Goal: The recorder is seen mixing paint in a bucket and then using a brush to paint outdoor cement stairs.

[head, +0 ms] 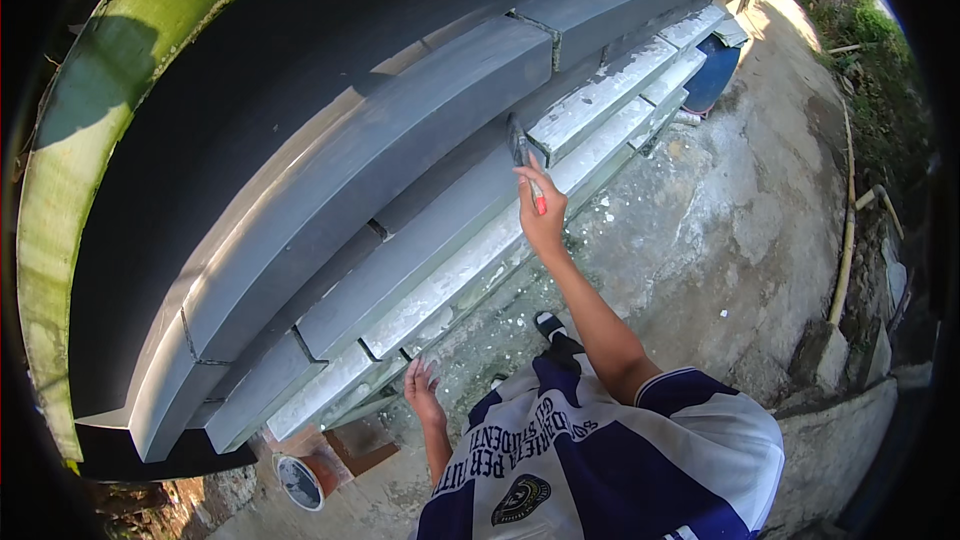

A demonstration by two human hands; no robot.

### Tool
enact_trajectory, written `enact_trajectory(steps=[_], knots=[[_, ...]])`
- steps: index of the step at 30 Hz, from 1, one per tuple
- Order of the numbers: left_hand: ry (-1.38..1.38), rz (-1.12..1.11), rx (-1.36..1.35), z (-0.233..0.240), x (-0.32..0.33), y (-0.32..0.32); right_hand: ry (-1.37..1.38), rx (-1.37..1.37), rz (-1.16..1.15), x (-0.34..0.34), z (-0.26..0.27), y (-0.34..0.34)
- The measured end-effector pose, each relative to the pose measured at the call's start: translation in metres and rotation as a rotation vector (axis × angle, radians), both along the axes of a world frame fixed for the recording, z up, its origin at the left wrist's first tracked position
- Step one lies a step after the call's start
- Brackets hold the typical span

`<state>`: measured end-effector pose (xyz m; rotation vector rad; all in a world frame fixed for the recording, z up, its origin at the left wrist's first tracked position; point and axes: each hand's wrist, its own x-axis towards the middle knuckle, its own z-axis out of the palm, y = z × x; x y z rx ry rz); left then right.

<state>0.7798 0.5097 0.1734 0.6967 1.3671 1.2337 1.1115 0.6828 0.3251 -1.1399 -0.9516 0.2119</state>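
Note:
My right hand [541,199] grips a paintbrush [519,146] with dark bristles and a red handle end. Its bristles are at the back of a stepped ledge, beside the joint where smooth grey paint meets a whitish, flaking block [600,97]. The painted grey ledge [420,202] runs left from there, below a larger grey curved ledge [360,135]. My left hand [424,391] is empty, fingers apart, close to the edge of the lowest, unevenly whitish ledge [442,307]. Whether it touches the edge, I cannot tell.
A bucket [300,481] holding grey paint stands on the ground at lower left, by reddish-brown tiles [360,448]. A blue drum [712,75] stands at the ledges' far right end. White specks dot the concrete ground [675,240]. A bamboo pole [847,240] lies along its right side.

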Motion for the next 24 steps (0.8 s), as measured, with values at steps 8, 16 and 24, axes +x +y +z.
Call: enact_trajectory(steps=[8,16,24], knots=[[0.011,0.018,-0.017,-0.009,-0.002,0.0,-0.181,0.009,0.502,-0.078,-0.011,-0.029],[-0.01,-0.022,0.033,-0.004,0.003,0.019,-0.117,-0.117,0.727,0.004,0.025,0.006],[0.006,0.083,-0.004,-0.014,-0.003,-0.011,-0.2,0.054,-0.095,0.037,0.01,0.019]])
